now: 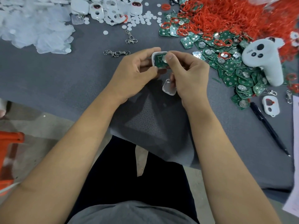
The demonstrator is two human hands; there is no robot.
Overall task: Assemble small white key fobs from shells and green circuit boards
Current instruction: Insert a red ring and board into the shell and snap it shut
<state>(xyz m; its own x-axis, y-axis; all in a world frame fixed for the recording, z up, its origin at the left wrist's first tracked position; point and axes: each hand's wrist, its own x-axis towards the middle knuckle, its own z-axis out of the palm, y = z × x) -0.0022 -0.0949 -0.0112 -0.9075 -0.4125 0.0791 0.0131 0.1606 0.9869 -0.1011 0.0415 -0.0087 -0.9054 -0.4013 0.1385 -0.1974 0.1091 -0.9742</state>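
**Board going into the shell, lid kept ready**

Nearest the camera, both forearms reach over the lap onto the grey mat (68,75), meeting at its middle so the work sits straight under the eyes.

The right hand (186,75) does two jobs. Its lower fingers are curled round a spare white shell half (168,88), tucked against the palm just above the mat, probably so it can be closed over the fob without another reach. Its thumb presses down on the green board (160,62), on or beside the round metal contact, which looks like seating the board in place.

The left hand (135,68) pinches the white shell (155,54) by its edges, thumb on the near side and fingers round the far rim. It holds the open face up, which leaves the cavity free for the board. Board and shell are thus held between the two hands, slightly above the mat; whether the board is fully home I cannot tell.

Farther out, stock lies within reach by kind. Metal clips (116,53) lie just beyond the hands. Loose boards (234,67) are heaped to the right with a white controller (265,59) resting on them. A pen (268,128) lies at the right edge. At the far side are red rings (234,15), white discs (142,18), shells with holes (106,8) and clear film pieces (32,25).
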